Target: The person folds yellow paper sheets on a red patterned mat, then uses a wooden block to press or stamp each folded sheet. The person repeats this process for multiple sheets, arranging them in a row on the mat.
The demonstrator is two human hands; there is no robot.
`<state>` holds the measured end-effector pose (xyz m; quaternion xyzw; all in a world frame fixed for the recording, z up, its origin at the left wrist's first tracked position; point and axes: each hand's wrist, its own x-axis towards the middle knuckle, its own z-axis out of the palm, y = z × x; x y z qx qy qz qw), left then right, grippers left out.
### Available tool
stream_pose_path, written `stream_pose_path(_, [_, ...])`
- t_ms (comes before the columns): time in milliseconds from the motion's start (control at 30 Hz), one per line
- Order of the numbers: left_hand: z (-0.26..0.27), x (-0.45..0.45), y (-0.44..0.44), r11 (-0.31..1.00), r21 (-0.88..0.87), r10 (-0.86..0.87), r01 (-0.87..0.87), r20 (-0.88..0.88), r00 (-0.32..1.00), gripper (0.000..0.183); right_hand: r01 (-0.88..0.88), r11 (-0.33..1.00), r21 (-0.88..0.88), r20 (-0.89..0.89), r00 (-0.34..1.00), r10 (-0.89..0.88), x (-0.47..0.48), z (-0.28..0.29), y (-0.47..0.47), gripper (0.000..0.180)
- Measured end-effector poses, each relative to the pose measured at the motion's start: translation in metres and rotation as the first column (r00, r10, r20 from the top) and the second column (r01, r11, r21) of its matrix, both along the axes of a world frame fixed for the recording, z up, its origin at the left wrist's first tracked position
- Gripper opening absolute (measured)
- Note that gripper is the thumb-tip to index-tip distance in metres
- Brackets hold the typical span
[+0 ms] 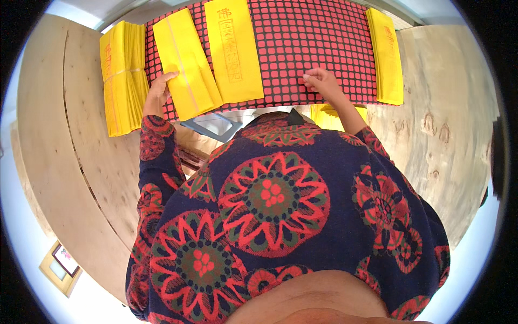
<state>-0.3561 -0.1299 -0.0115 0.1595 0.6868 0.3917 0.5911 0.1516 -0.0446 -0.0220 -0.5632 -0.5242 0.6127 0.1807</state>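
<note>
My left hand (162,86) grips the left edge of a long yellow paper packet (188,65), its thumb on top. A pale strip runs down that packet, which lies tilted on the red-and-black checked cloth (315,36). Just right of it a flat yellow paper packet (234,52) bears red printed characters. Over the cloth, right of that packet, my right hand (321,81) has its fingers curled together; I cannot tell whether anything is between them.
A thick bundle of folded yellow papers (125,81), tied round the middle, stands at the left. Another yellow stack (386,60) lies at the cloth's right end. More yellow papers (323,116) show below the cloth's near edge. Wooden boards (437,101) extend on both sides.
</note>
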Motion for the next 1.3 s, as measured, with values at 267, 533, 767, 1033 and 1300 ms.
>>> stream_pose_path(267, [0.025, 0.003, -0.023, 0.968, 0.246, -0.094, 0.05, 0.171, 0.981, 0.045, -0.021, 0.995, -0.093, -0.093, 0.996, 0.012, -0.08, 0.002, 0.058, 0.041])
stream_pose_path(533, [0.079, 0.039, -0.171, 0.888, 0.361, 0.211, -0.286, 0.232, 0.949, 0.049, -0.009, 1.0, 0.019, -0.054, 0.998, 0.01, -0.137, -0.011, 0.082, 0.052])
stream_pose_path(767, [0.124, 0.015, -0.244, 0.82, 0.399, 0.304, -0.41, 0.303, 0.903, 0.054, -0.142, 0.989, 0.028, 0.128, 0.982, 0.137, -0.202, -0.006, 0.077, 0.054])
stream_pose_path(1033, [0.144, -0.033, -0.276, 0.787, 0.432, 0.352, -0.441, 0.272, 0.895, 0.053, -0.478, 0.83, 0.288, 0.442, 0.835, 0.328, -0.294, -0.007, 0.096, 0.057])
stream_pose_path(1300, [0.166, -0.025, -0.282, 0.763, 0.455, 0.356, -0.459, 0.298, 0.886, 0.054, -0.369, 0.924, 0.102, 0.22, 0.914, 0.34, -0.361, 0.018, 0.068, 0.044])
